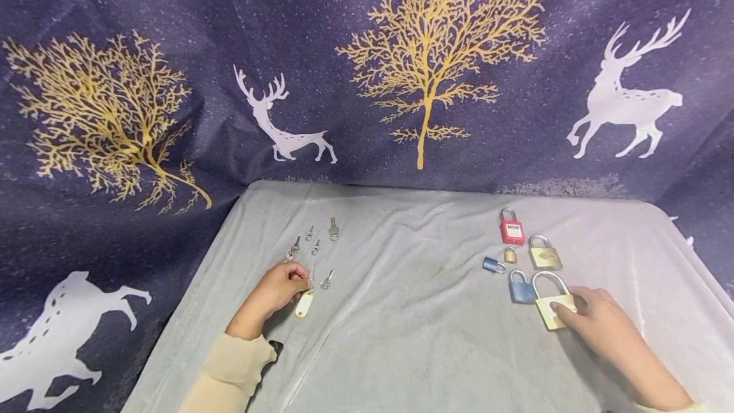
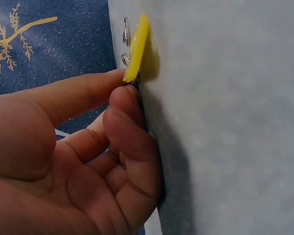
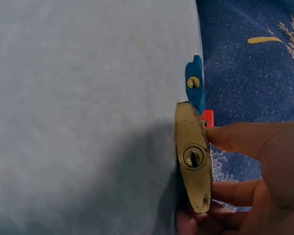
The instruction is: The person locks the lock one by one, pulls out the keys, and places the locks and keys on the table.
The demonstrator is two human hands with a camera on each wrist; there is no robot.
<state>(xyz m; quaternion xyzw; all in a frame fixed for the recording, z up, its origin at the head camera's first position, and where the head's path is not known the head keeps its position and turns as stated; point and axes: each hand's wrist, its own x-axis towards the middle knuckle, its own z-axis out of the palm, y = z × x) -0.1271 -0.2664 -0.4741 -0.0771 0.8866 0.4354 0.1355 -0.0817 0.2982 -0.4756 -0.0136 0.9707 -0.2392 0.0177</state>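
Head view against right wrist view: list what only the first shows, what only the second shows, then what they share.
Only the head view shows the left hand pinching a key with a yellow tag, loose keys, and two smaller brass padlocks.

Only the right wrist view shows the keyhole in the big brass padlock's underside.

Both show the right hand gripping the big brass padlock, a blue padlock, a red padlock and the grey cloth.

Left grip [image 1: 283, 285] curls in a pinch; right grip [image 1: 596, 317] rests with fingers curled.
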